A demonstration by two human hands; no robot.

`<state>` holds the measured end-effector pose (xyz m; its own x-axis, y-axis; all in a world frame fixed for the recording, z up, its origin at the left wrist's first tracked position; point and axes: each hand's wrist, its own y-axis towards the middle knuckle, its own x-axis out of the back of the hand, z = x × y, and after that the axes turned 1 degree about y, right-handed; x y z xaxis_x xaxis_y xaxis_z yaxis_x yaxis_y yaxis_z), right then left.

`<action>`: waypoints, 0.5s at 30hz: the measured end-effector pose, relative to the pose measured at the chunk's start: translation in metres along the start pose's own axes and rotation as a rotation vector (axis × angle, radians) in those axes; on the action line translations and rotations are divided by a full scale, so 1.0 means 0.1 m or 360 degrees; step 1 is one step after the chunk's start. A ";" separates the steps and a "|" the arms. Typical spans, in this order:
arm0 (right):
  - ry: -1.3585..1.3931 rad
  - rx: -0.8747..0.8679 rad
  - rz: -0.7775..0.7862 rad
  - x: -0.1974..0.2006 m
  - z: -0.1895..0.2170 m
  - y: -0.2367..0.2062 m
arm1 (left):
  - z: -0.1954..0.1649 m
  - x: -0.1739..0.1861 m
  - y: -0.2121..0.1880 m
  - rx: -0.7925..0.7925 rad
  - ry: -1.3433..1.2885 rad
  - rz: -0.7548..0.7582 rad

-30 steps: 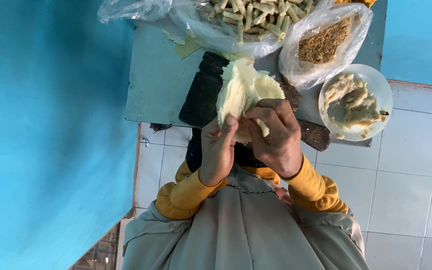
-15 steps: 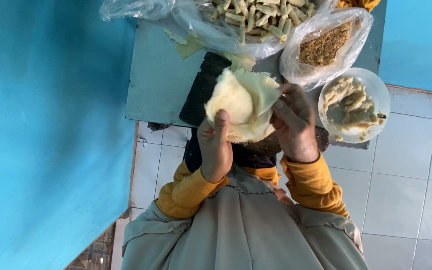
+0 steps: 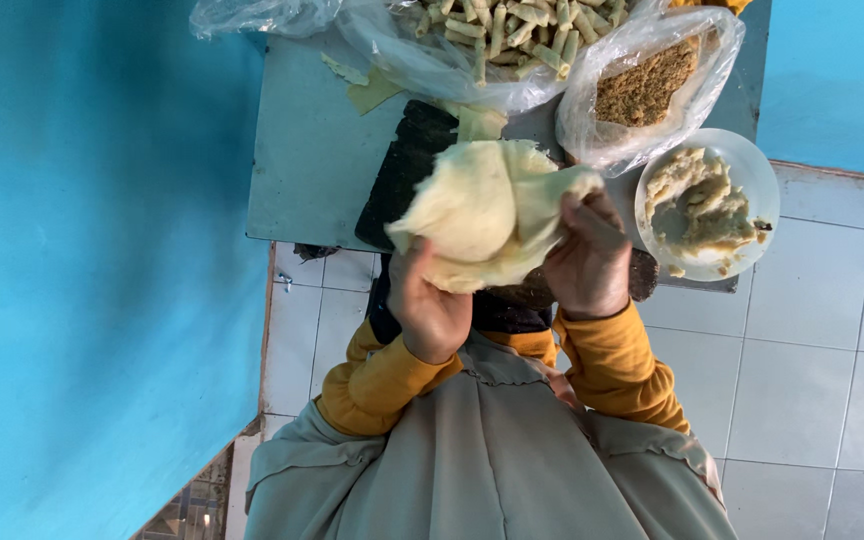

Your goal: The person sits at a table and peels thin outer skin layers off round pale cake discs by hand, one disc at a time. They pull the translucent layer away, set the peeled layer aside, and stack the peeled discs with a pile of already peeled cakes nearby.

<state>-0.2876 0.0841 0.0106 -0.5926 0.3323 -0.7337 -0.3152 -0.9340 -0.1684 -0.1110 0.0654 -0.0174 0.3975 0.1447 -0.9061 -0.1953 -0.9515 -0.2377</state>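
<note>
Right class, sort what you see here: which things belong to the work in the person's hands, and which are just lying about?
In use:
thin pale dough sheet, held up by left hand and right hand
dark board beneath it

Lying about:
bag of rolled sticks
bag of brown crumbs
white bowl of pale paste
dough scraps

Home food-prep corner: tiled floor (image 3: 802, 370), filling bowl (image 3: 709, 203).

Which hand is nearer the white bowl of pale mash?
The right hand, just beside the white bowl. The left hand is farther off, across the pale dough sheet both hold.
</note>
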 end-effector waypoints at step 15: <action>-0.0868 0.0210 0.0068 0.13 0.60 0.12 | -1.21 0.19 0.07 0.0087 0.1199 0.1132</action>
<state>-0.3439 0.0853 0.0386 -0.8933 0.3472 -0.2856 -0.3519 -0.9353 -0.0363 0.0036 0.0291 0.0060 0.6284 -0.6706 -0.3942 -0.6372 -0.7344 0.2337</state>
